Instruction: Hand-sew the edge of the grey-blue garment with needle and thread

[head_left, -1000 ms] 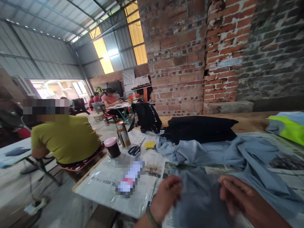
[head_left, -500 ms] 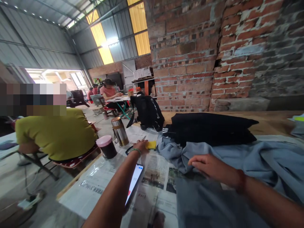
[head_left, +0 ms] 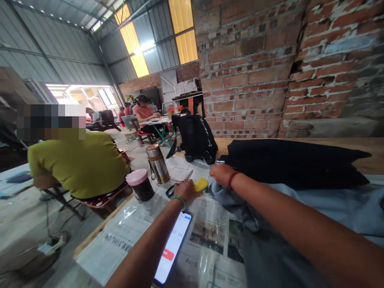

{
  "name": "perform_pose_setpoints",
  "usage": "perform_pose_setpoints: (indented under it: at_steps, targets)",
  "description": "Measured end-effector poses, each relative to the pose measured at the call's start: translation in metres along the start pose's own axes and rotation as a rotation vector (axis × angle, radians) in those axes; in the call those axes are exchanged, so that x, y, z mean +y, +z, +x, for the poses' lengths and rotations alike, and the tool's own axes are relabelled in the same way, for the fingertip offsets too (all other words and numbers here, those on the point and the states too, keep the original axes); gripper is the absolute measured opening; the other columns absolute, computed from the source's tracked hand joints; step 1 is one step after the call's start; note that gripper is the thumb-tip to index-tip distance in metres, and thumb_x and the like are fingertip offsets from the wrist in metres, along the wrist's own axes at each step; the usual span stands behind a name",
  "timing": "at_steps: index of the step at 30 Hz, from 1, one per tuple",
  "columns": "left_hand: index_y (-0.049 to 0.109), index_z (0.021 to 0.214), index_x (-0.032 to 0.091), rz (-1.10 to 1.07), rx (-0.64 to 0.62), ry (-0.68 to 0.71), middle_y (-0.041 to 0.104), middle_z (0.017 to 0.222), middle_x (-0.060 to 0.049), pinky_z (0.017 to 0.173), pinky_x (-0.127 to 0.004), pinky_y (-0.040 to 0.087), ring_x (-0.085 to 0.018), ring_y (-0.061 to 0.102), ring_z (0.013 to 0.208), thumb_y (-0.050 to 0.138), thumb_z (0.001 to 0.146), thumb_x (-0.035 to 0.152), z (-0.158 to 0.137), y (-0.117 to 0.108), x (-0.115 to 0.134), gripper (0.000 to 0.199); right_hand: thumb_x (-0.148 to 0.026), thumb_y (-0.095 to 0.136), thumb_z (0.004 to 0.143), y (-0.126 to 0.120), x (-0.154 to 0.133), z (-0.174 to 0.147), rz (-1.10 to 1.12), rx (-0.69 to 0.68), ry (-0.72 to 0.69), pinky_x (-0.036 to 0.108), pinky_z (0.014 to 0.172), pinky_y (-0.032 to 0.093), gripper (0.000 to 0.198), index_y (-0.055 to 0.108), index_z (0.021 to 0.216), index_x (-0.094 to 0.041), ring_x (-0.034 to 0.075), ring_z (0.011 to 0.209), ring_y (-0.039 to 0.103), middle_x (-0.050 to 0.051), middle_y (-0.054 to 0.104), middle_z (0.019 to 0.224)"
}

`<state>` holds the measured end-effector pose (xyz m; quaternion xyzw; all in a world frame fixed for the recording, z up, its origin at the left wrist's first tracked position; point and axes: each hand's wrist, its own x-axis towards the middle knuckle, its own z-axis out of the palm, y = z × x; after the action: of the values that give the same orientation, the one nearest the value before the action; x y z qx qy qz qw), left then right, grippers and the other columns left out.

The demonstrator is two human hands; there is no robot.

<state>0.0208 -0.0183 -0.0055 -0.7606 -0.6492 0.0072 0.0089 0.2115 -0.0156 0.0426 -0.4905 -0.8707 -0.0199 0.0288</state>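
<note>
My left hand (head_left: pixel 185 189), with a green bracelet at its wrist, lies over a pair of scissors (head_left: pixel 170 192) on the newspaper-covered table. Its fingers are curled around the middle; the dark handles show to the left and the pointed blades beyond. A yellow object (head_left: pixel 201 184) of unclear kind sits against its right side. My right hand (head_left: pixel 221 175), wearing a red band, is closed at the near-left end of the crumpled grey cloth (head_left: pixel 222 194); its fingertips are partly hidden. Just past it lies folded black cloth (head_left: pixel 279 164) with a small white label.
A phone (head_left: pixel 174 248) with a lit screen lies under my left forearm. Left of the scissors stand a pink-lidded jar (head_left: pixel 140 185) and a steel flask (head_left: pixel 158 164). Behind are a black backpack (head_left: pixel 193 138) and a brick wall (head_left: pixel 246 72). A person in yellow-green (head_left: pixel 81 164) sits left.
My right hand has reached forward and left across the grey cloth, to its corner beside the black cloth. My left hand stays by the scissors. The view has turned slightly left.
</note>
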Motion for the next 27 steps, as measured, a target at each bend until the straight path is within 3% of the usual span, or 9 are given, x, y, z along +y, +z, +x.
perform_pose_setpoints:
  at_steps: [8,14,19,24,27]
  targets:
    - [0.057,0.092,0.015,0.008,0.095,-0.015,0.062,0.095,-0.011,0.082,-0.043,0.033,-0.028,0.055,0.092,0.053,0.065,0.061,-0.008,0.006,0.005,0.053,-0.009,0.038,0.081,0.006,-0.014,0.042,-0.166,0.013,-0.165,0.031,0.074,0.041,0.030,0.067,0.089,-0.011,0.022,0.089,0.057,0.014,0.061,0.095]
    - [0.057,0.090,0.015,0.010,0.100,-0.028,0.062,0.095,-0.012,0.082,-0.043,0.033,-0.029,0.055,0.092,0.058,0.061,0.061,-0.006,0.012,0.007,0.054,-0.011,0.039,0.082,0.031,-0.026,0.052,-0.178,-0.032,-0.197,0.034,0.074,0.041,0.028,0.066,0.091,-0.009,0.023,0.087,0.058,0.015,0.062,0.092]
    - [0.057,0.090,0.016,0.000,0.097,-0.044,0.062,0.096,-0.012,0.082,-0.043,0.033,-0.029,0.055,0.093,0.057,0.062,0.060,-0.008,0.010,0.009,0.052,-0.016,0.040,0.084,0.038,-0.025,0.050,-0.127,-0.039,-0.174,0.033,0.079,0.039,0.027,0.066,0.091,-0.012,0.022,0.088,0.058,0.012,0.063,0.092]
    - [0.056,0.090,0.016,-0.017,0.080,-0.061,0.062,0.097,-0.012,0.083,-0.043,0.032,-0.029,0.055,0.094,0.059,0.060,0.059,-0.009,0.009,0.011,0.052,-0.016,0.040,0.082,0.024,-0.012,0.036,-0.009,0.036,-0.079,0.031,0.080,0.038,0.036,0.053,0.115,-0.023,0.018,0.093,0.056,0.008,0.057,0.109]
    - [0.056,0.092,0.015,-0.015,0.100,-0.071,0.062,0.096,-0.013,0.084,-0.043,0.032,-0.029,0.055,0.093,0.059,0.061,0.059,-0.009,0.010,0.012,0.054,-0.028,0.040,0.084,0.023,-0.017,0.030,0.060,0.031,0.001,0.027,0.077,0.040,0.030,0.060,0.104,-0.017,0.019,0.095,0.055,0.010,0.057,0.108]
